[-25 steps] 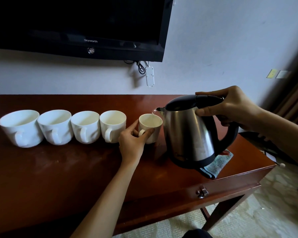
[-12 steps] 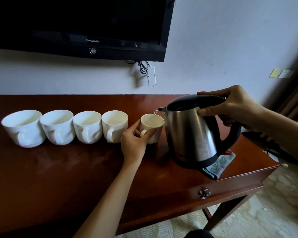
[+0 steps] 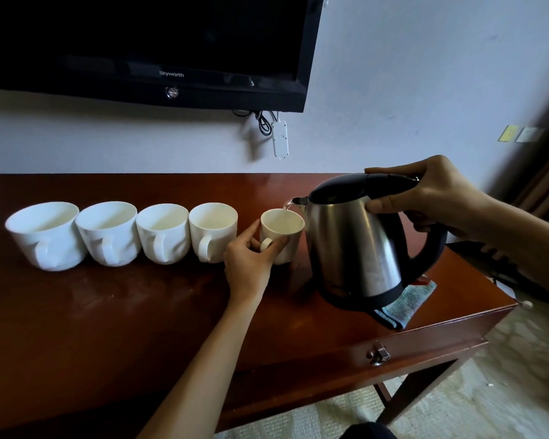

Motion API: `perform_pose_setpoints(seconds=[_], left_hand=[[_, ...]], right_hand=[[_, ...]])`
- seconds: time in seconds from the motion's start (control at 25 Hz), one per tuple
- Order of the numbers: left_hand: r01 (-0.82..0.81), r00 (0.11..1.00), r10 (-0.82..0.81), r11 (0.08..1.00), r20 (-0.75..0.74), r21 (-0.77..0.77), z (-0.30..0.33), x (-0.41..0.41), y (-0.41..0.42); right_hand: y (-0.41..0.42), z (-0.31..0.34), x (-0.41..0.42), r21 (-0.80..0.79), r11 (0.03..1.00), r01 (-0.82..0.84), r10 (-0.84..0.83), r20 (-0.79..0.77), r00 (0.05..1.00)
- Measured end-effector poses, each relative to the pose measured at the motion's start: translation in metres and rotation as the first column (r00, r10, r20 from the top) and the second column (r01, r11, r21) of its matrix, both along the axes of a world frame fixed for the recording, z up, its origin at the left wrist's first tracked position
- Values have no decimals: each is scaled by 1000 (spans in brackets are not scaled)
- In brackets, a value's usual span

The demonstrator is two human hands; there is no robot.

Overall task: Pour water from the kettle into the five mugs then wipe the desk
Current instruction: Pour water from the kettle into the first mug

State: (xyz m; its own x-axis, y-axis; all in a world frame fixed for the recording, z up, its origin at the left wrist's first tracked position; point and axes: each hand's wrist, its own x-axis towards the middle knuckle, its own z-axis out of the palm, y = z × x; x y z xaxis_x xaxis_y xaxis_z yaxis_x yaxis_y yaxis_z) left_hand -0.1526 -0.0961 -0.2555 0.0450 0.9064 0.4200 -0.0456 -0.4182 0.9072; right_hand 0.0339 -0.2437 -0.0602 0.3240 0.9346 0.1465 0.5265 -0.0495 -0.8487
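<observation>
Head view — kettle [image 3: 358, 248] spout leftward, toward mug [image 3: 286, 229]

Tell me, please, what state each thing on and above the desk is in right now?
kettle: lid shut, tilted, pouring.
rightmost mug: upright, taking water.
other four mugs: upright, contents unclear.
left hand: holds rightmost mug.
right hand: grips kettle handle.
cloth: folded, lying on desk.
television: off.
</observation>
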Motion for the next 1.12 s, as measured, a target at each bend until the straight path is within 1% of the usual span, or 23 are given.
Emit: perform_pose_setpoints(seconds=[0.64,1.12], left_hand=[[31,1000,-31,999,-2,-12,1,-1,-1],[-15,1000,15,1000,-18,-11,2,-1,-1]], right_hand=[[2,1,-2,-9,1000,5,-5,-8,1000],[0,1,-1,-12,1000,17,-17,9,1000]])
